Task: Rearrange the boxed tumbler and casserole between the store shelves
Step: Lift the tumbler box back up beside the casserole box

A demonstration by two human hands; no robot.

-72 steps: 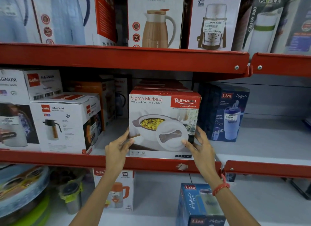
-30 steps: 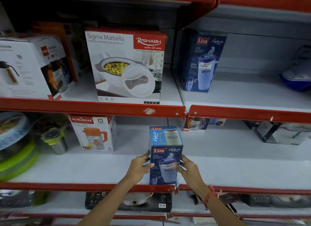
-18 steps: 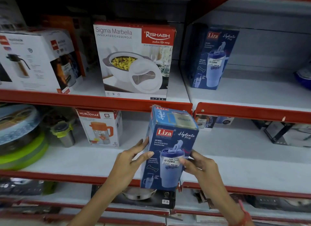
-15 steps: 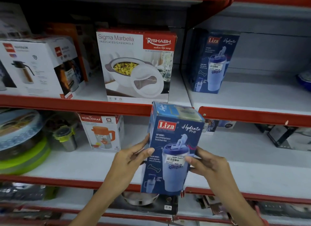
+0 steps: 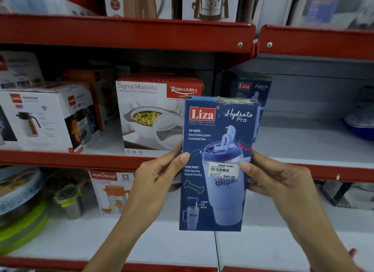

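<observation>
I hold a tall blue Liza tumbler box (image 5: 218,150) upright in the air in front of the shelves. My left hand (image 5: 157,176) grips its left edge and my right hand (image 5: 273,176) grips its right edge. Behind it, the white and red Sigma Marbella casserole box (image 5: 149,113) stands on the middle shelf (image 5: 70,159), its right part hidden by the tumbler box. A second blue Liza tumbler box (image 5: 261,89) stands on the same level to the right, mostly hidden.
White flask boxes (image 5: 46,117) fill the middle shelf's left. The lower shelf (image 5: 141,239) holds a Murlidhar jug box (image 5: 109,190), a steel container with green lid (image 5: 68,198) and stacked round containers (image 5: 18,207). More boxes line the top shelf (image 5: 125,31).
The tumbler box has been lifted from the lower shelf in both hands and raised to the level of the middle shelf. The casserole box stays where it was set.
</observation>
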